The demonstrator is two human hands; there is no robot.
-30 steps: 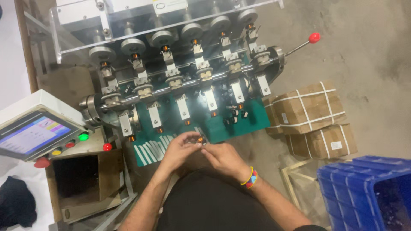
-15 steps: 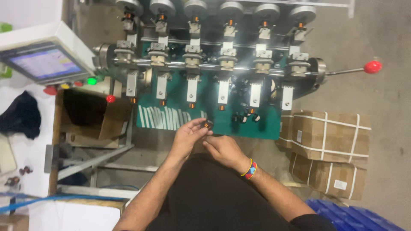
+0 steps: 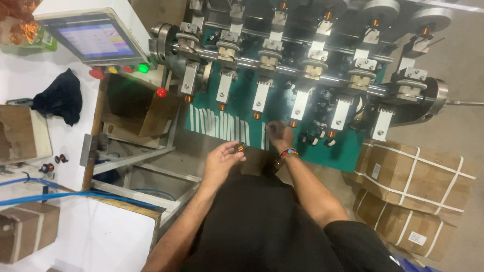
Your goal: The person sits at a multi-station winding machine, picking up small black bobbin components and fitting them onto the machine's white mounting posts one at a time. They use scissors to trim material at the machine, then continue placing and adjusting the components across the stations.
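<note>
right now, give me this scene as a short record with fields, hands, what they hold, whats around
left hand: raised over the lap, pinching a small coil at the fingertips
right hand: reaching onto the green plate, closed near the white strips; what it holds cannot be told
wrist: beaded band on the right
machine: row of spindles over the plate
left side: screen, coloured buttons, open box
right side: strapped cartons

Green machine bed point(image 3: 282, 113) with white strips point(image 3: 222, 126), silvery metal winding heads point(image 3: 312, 70), red, yellow and green panel buttons point(image 3: 121, 69), multicoloured beaded wristband point(image 3: 288, 152), copper-orange coil point(image 3: 240, 148), brown cartons point(image 3: 418, 176) with white straps, blue hose point(image 3: 60, 195), black cloth point(image 3: 60, 98).
</note>
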